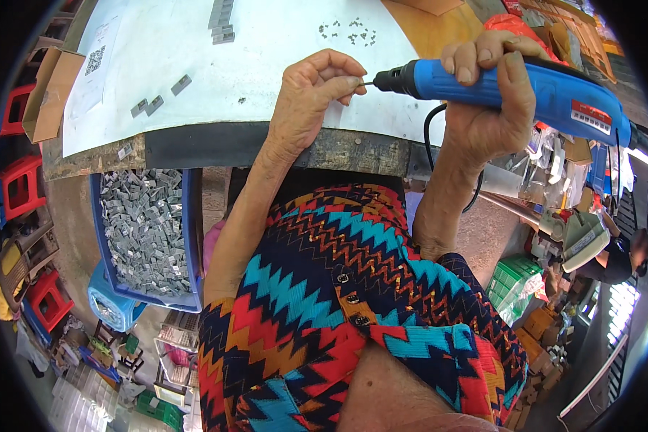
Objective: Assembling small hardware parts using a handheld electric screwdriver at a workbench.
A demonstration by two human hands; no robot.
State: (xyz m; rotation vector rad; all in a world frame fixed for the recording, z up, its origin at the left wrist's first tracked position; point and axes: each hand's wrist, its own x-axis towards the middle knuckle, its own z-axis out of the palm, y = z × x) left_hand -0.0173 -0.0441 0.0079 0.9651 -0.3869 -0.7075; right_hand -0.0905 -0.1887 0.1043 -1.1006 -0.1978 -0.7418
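Note:
My right hand (491,93) is wrapped round a blue electric screwdriver (565,93), held level above the table with its black nose to the left. At the tip of its thin bit (367,84), the thumb and fingers of my left hand (306,93) are pinched together. Whatever they hold is too small to make out. Several tiny dark parts (360,32) lie scattered beyond my hands on the white sheet (230,79). To the left are a few small grey metal pieces (181,84), and a row of similar grey pieces (223,18) runs along the far side.
A blue bin (196,252) full of grey pieces (144,230) stands below the table's front edge at left. A cardboard box (47,101) and red stools (23,189) are further left. The black cable (426,137) hangs by my right forearm. Green crates (511,284) stand at right.

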